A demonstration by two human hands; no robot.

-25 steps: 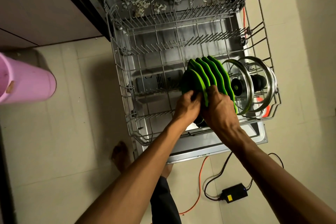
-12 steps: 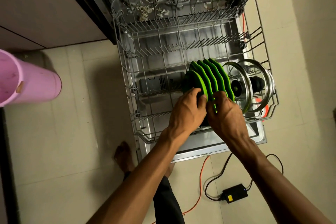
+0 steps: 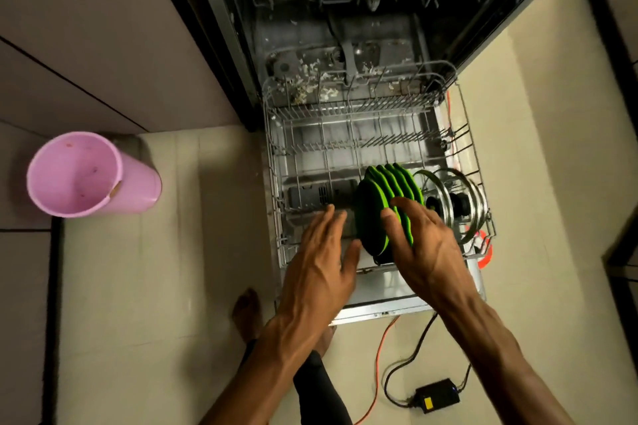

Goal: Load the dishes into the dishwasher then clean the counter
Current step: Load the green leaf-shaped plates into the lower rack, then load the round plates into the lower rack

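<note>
My left hand (image 3: pixel 322 252) and right hand (image 3: pixel 419 245) are wide, holding nothing, on each side of the green plates (image 3: pixel 386 203) standing in the rack (image 3: pixel 276 162).

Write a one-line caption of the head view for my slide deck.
Both open hands, left hand and right hand, hover by green plates standing beside lids in the dishwasher rack.

Both forearms are bare, with no sleeves, watch or bands at the wrists. The left hand (image 3: pixel 319 260) and right hand (image 3: pixel 423 245) wear no gloves or rings. A dark trouser leg (image 3: pixel 317 386) ends above a bare foot (image 3: pixel 245 307).
</note>
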